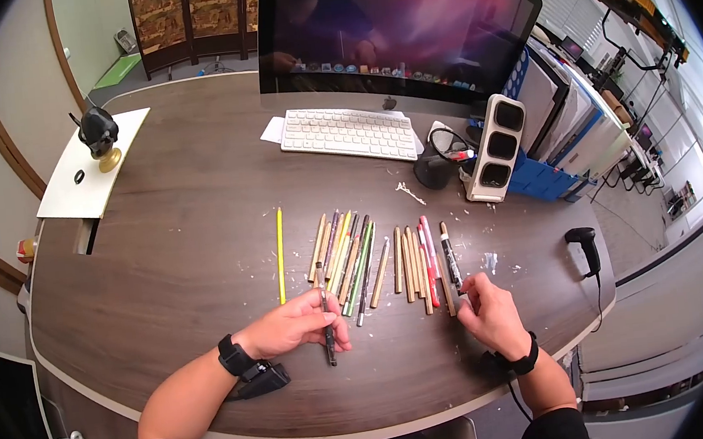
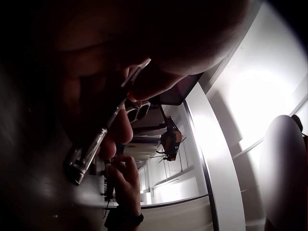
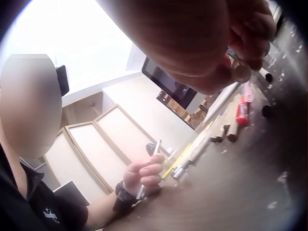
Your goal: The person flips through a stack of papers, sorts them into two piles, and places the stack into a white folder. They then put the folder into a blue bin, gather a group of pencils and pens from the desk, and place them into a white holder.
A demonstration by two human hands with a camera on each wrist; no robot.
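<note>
My left hand (image 1: pixel 298 322) holds a dark pen (image 1: pixel 330 344) upright-looking in the head view, across the fingers under the thumb; the left wrist view shows its shiny clip end (image 2: pixel 86 161). Over the right end of a row of pencils and pens, my right hand (image 1: pixel 494 316) curls its fingers with the tips at the near end of a black-and-white pen (image 1: pixel 449 252). A tan round end (image 3: pixel 242 70) shows between its thumb and fingers in the right wrist view. Beside it lie a red marker (image 1: pixel 431 279) and several wooden pencils (image 1: pixel 408 256).
A second bunch of pencils (image 1: pixel 345 258) and a lone yellow pencil (image 1: pixel 280 256) lie further left. White shavings (image 1: pixel 406 190) dot the desk. Beyond stand a keyboard (image 1: pixel 349 132), a monitor (image 1: pixel 401 28), a pen cup (image 1: pixel 431 171) and a speaker (image 1: pixel 494 146). A scanner (image 1: pixel 585 249) lies right.
</note>
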